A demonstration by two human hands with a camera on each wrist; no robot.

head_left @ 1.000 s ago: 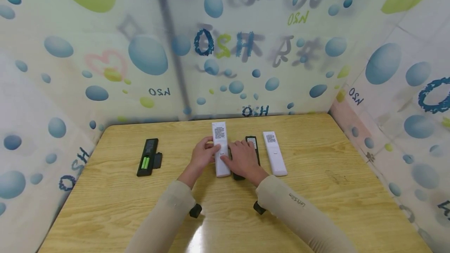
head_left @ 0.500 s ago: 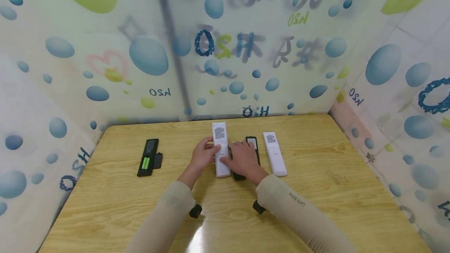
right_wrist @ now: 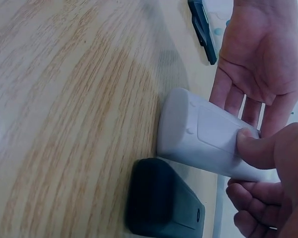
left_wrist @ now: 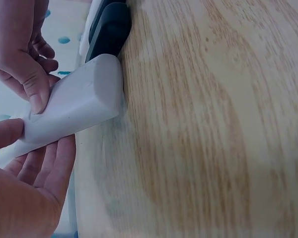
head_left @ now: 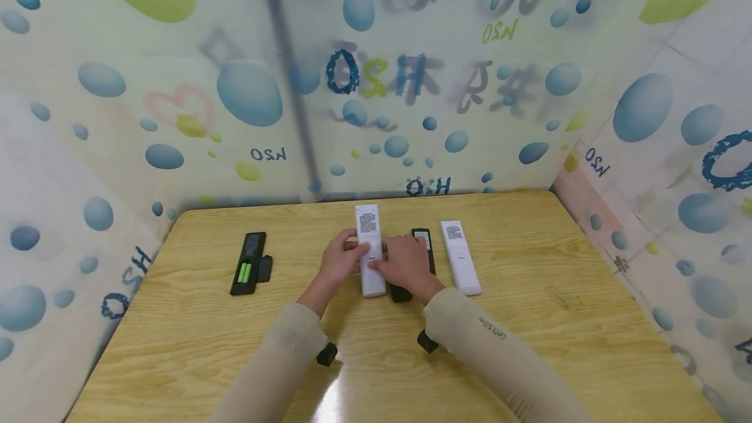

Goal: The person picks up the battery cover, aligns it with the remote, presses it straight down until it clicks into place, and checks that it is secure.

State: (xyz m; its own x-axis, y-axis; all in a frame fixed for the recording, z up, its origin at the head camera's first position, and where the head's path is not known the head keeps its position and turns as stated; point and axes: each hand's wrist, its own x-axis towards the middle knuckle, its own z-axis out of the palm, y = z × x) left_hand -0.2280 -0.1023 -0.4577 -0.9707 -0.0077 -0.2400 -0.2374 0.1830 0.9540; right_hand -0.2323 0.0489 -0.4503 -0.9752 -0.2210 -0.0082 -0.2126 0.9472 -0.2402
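A white remote control (head_left: 369, 222) lies back side up in my left hand (head_left: 339, 257), label toward the far end. In the left wrist view, the left hand's fingers (left_wrist: 47, 166) support it from below and its thumb rests on the edge. My right hand (head_left: 408, 261) sets its thumb on the battery cover (right_wrist: 221, 128), which is in place. Its other fingers curl at the remote's side, partly hidden. The remote's near end is close to the tabletop; whether it touches is unclear. Beneath the right hand lies a black remote (head_left: 401, 293), partly covered.
On the right lies a second white remote (head_left: 461, 260), back side up. At the left, a black remote (head_left: 252, 250) shows two green batteries (head_left: 244, 273) in its open compartment, with its loose cover (head_left: 265, 269) beside it. A patterned wall covering (head_left: 376, 142) rises behind the table.
The right hand and forearm have shifted slightly, with the thumb still on the battery cover. The left hand and the white remote keep their places.
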